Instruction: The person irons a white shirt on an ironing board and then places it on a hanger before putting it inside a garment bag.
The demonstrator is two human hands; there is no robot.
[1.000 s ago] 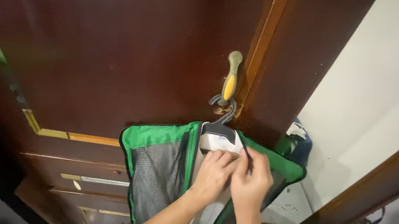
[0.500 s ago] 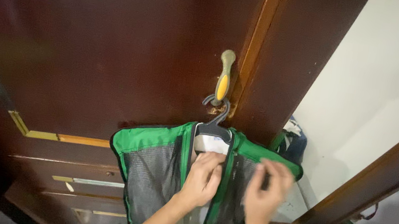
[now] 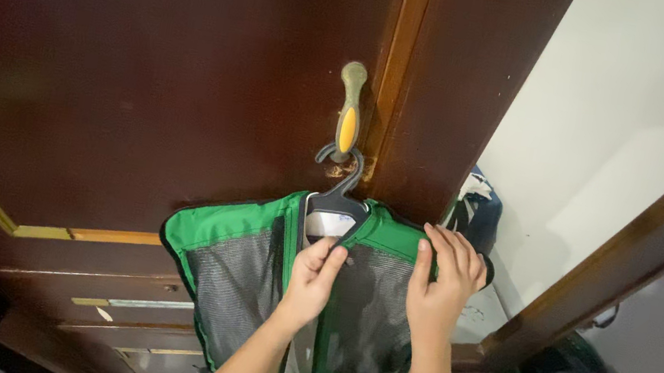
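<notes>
Green mesh garment bag (image 3: 240,274) hanging from black hanger (image 3: 336,200) on door handle (image 3: 349,114), against dark wooden door (image 3: 150,54). Left hand (image 3: 314,276) pinching the bag's centre edge; right hand (image 3: 442,286) gripping its right shoulder, fingers pressed together.

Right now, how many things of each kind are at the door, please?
Green mesh garment bag: 1
Dark hanger: 1
Door handle: 1
Hands: 2, left hand and right hand, both on the bag
Total: 5
</notes>
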